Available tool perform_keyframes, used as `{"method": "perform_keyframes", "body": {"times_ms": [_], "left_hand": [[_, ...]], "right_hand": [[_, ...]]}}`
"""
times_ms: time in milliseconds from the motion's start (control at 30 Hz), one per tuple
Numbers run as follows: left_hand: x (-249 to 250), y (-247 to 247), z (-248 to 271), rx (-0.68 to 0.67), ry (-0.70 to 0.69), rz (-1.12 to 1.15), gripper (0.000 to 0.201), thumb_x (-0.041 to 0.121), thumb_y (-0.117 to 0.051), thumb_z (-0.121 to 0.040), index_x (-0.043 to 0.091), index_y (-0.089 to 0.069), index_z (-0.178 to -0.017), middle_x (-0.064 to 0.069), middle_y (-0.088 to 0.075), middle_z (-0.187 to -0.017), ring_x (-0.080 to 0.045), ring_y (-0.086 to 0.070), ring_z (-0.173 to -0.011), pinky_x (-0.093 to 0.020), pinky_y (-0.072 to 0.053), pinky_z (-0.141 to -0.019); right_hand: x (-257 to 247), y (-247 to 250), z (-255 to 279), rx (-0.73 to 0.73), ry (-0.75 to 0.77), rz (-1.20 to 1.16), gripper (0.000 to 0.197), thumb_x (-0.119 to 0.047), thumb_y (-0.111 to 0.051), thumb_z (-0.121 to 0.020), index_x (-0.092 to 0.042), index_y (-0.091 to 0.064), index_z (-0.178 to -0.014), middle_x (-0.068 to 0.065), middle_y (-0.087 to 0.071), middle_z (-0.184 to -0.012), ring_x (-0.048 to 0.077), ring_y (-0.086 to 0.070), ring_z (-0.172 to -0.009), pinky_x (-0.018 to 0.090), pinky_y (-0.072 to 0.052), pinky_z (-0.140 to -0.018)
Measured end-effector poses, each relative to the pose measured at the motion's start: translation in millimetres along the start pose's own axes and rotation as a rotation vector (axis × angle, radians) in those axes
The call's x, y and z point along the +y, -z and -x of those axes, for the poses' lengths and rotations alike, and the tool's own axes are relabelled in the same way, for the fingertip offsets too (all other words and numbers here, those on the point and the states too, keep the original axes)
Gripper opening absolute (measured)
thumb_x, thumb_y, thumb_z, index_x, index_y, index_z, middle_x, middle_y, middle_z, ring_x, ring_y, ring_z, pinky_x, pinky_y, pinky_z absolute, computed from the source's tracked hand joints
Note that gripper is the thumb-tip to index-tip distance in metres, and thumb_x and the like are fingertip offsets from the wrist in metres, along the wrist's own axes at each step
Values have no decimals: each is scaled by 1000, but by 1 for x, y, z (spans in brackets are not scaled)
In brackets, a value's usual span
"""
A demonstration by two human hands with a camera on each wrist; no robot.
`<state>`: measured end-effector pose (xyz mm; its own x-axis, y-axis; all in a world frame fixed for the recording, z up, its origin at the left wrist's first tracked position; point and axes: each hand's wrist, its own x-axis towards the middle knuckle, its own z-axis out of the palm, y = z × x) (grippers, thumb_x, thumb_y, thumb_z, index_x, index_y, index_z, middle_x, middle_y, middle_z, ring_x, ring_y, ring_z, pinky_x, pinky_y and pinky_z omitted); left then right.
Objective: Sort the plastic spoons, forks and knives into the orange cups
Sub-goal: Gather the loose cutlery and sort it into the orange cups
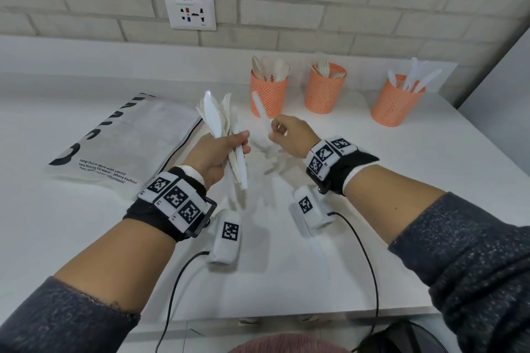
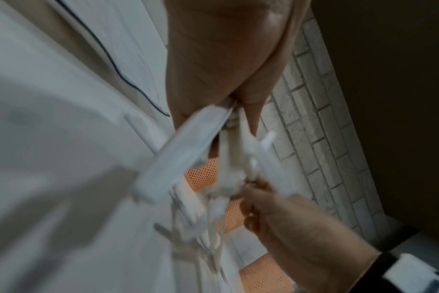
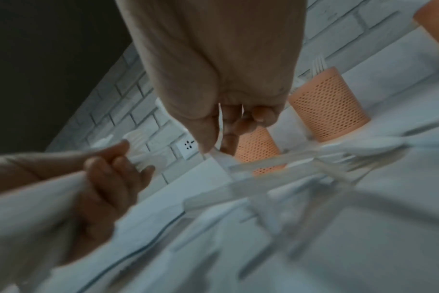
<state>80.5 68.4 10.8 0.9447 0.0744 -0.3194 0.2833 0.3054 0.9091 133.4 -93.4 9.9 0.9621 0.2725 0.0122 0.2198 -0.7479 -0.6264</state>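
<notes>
My left hand (image 1: 226, 146) grips a bundle of white plastic cutlery (image 1: 218, 117) upright above the white table; a knife blade and fork tines show at its top. Just to its right, my right hand (image 1: 279, 130) pinches one white plastic utensil (image 1: 261, 107) by its lower end. It is blurred, so I cannot tell its kind. Three orange mesh cups stand behind. The left cup (image 1: 268, 92) holds spoons, the middle cup (image 1: 324, 89) forks, the right cup (image 1: 397, 100) knives. In the right wrist view, thumb and fingers (image 3: 208, 136) close on the utensil (image 3: 276, 160).
A flat white bag with black print (image 1: 120, 137) lies left of my hands. Two white tagged devices (image 1: 226, 235) (image 1: 308, 209) with black cables lie near the table's front edge (image 1: 286, 315). A wall socket (image 1: 190, 13) sits in the white brick wall behind.
</notes>
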Motion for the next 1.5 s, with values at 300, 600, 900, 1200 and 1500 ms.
{"method": "perform_keyframes", "body": {"times_ms": [300,600,900,1200,1500], "left_hand": [[4,-25,1,-29,-125,23,7,-3,-64,-82,1,-64,-87,-2,-67,-58,-12,-63,-51,-21,-53,-53],[10,-8,-7,20,-84,-6,34,7,-72,-78,4,-60,-110,-3,-64,-86,-10,-63,-68,-19,-53,-55],[13,-11,-7,19,-67,-19,24,8,-69,-81,6,-61,-104,-2,-63,-82,-12,-61,-70,-20,-54,-52],[20,-8,-14,79,-88,43,24,6,-66,-83,6,-59,-106,-2,-65,-76,-12,-62,-69,-22,-52,-46],[11,-10,-8,-24,-43,12,10,7,-65,-85,15,-59,-84,3,-67,-63,-14,-61,-74,-34,-53,-74]], "right_hand": [[-21,1,15,-80,215,-54,10,-5,-49,-91,-6,-55,-83,7,-57,-81,17,-50,-75,25,-39,-67],[48,16,76,-694,483,567,36,-12,-63,-84,-23,-64,-118,0,-45,-100,9,-39,-89,22,-32,-71],[68,19,72,-604,440,758,8,-19,-49,-94,-18,-43,-90,4,-51,-106,20,-44,-100,22,-22,-74],[32,1,31,-149,-366,68,68,-49,-47,-91,-3,-25,-136,19,-47,-134,32,-49,-120,35,-40,-90],[26,-24,17,-110,-399,261,43,-18,-55,-87,0,-44,-125,19,-53,-125,34,-53,-114,35,-40,-80]]}}
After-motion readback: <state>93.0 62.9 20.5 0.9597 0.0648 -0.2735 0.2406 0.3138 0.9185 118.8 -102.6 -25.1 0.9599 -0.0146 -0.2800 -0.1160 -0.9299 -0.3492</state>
